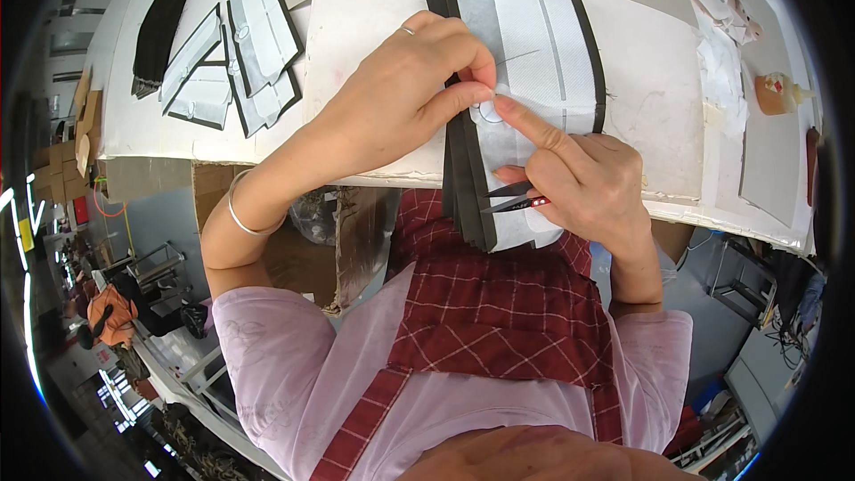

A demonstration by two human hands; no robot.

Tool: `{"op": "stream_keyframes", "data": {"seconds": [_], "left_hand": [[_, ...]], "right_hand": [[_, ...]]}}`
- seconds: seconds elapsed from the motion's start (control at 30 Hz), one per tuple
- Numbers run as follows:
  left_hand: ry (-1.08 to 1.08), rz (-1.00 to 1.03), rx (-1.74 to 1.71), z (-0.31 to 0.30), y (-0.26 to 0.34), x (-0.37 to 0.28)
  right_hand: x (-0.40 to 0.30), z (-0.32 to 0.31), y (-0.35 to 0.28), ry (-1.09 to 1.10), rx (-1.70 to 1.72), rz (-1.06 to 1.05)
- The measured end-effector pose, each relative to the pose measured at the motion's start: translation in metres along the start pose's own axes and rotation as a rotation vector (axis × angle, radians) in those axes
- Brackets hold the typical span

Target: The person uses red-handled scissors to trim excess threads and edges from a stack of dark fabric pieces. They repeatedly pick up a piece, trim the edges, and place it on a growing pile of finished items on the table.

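Note:
A stack of black-edged fabric panels (564, 33) lies before me, its lower end hanging over the table's front edge. The top panel has a white backing with a round outlined mark (489, 112). Beside that mark the thumb and forefinger of my left hand (427, 73) are pinched on a small white bit, too small to name. My right hand (581, 174) presses its index fingertip next to the mark. Tucked in its curled fingers are thread snips (514, 202) with red on the handle, blades pointing left. A dark loose thread (520, 57) lies across the top panel.
Several similar white-backed panels (264, 33) lie at the left of the white table (374, 20), beside a black fabric stack (159, 33). On the right are a bottle of amber liquid (778, 93) and crumpled white material (721, 80). A cardboard box (300, 274) stands below the table.

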State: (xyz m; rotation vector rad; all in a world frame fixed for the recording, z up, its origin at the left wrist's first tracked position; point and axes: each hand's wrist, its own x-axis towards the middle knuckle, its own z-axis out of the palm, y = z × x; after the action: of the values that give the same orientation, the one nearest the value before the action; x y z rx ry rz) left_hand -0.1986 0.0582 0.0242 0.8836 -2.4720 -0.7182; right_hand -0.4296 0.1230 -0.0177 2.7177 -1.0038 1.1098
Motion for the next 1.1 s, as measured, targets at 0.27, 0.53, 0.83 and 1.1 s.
{"op": "stream_keyframes", "data": {"seconds": [0.27, 0.53, 0.83, 1.1], "left_hand": [[0.098, -0.102, -0.138, 0.004, -0.002, -0.002], [0.170, -0.204, -0.187, 0.005, 0.001, -0.001], [0.161, -0.377, -0.510, -0.002, -0.002, -0.005], [0.085, -0.194, -0.129, 0.006, -0.007, -0.003]], "right_hand": [[0.000, 0.000, 0.000, 0.010, 0.022, 0.005], [-0.001, -0.001, 0.000, -0.004, 0.004, 0.016], [0.000, -0.003, 0.001, -0.014, -0.002, 0.026], [-0.001, -0.002, 0.001, -0.018, 0.003, 0.024]]}}
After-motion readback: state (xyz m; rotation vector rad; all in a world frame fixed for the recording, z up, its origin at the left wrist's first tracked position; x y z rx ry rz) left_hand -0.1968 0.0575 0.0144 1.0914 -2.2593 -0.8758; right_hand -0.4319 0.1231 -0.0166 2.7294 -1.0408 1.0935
